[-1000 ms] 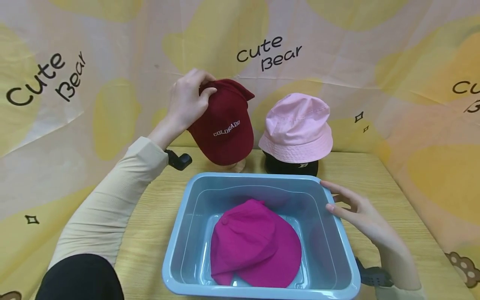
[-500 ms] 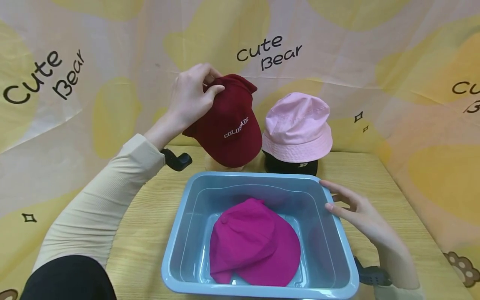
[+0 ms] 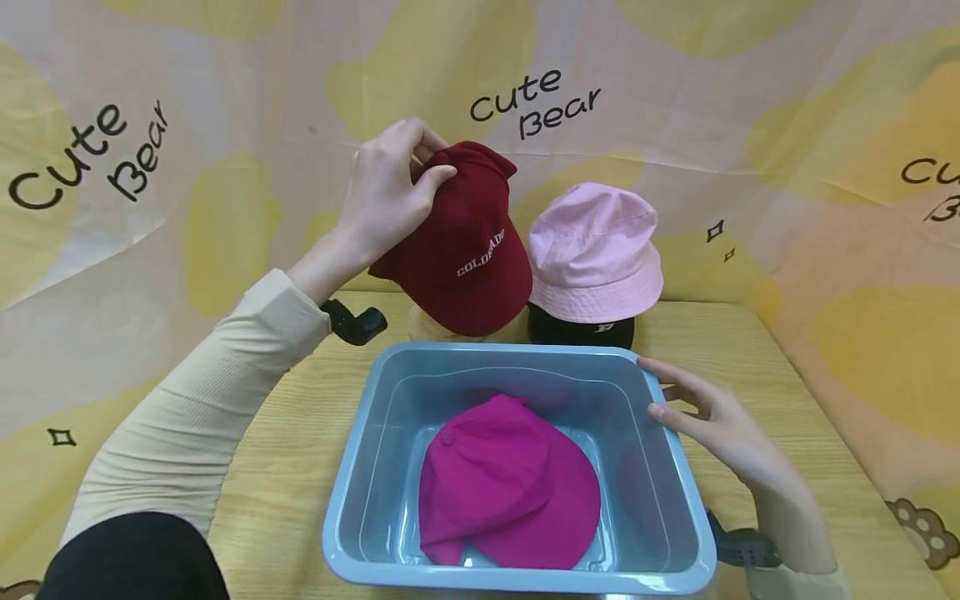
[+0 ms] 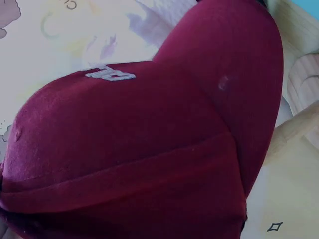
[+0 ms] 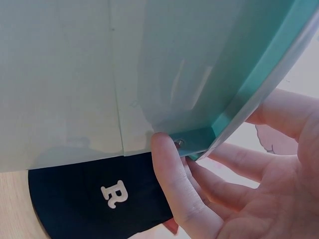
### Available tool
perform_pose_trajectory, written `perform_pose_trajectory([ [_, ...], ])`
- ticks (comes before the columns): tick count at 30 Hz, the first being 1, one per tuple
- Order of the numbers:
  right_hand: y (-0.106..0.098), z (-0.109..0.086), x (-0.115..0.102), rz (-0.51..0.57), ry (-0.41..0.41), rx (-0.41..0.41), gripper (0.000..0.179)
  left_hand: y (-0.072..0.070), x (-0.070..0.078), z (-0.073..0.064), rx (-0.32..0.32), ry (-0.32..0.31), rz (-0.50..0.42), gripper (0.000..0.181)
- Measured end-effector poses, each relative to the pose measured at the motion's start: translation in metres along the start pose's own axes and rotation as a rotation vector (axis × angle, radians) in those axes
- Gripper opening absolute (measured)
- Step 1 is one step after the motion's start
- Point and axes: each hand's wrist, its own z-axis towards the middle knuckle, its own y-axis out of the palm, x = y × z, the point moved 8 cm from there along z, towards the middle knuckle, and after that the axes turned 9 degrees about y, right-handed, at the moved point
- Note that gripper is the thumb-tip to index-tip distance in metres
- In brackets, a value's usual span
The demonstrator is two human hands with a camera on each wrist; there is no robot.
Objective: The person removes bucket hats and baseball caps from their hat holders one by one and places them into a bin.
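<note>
High above the back left of the table, my left hand [image 3: 393, 179] pinches a dark red baseball cap [image 3: 468, 242] with COLORADO lettering by its crown. The same red cap [image 4: 164, 129] fills most of the left wrist view, brim to the upper right. My right hand [image 3: 720, 421] holds the right back corner of a light blue plastic basin [image 3: 517, 579], thumb at the rim. In the right wrist view, the fingers [image 5: 172, 174] touch the basin's outer wall [image 5: 70, 89]. A magenta cap [image 3: 510, 492] lies inside the basin.
Behind the basin, a pink bucket hat [image 3: 592, 254] sits above a black cap [image 3: 581, 327] with a white letter. A wooden piece [image 4: 299, 124] shows near the red cap's brim. A dark rounded shape [image 3: 135, 558] covers the lower left corner. Patterned cloth [image 3: 247, 75] hangs behind the table.
My left hand has moved up and right with the red cap, which now overlaps the pink hat's left edge. My right hand has stayed on the basin.
</note>
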Motion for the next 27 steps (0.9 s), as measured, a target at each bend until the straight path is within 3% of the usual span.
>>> perform_pose_trajectory([
  [15, 0.001, 0.001, 0.000, -0.011, -0.007, 0.011, 0.054, -0.004, 0.012, 0.000, -0.002, -0.070, -0.159, 0.021],
  [21, 0.000, 0.002, 0.000, -0.023, -0.005, 0.018, 0.054, -0.005, 0.028, -0.005, 0.012, -0.029, -0.224, 0.020],
  [27, 0.001, 0.003, 0.001, -0.029, -0.004, 0.018, 0.054, -0.010, 0.044, -0.007, 0.045, 0.065, -0.248, 0.020],
])
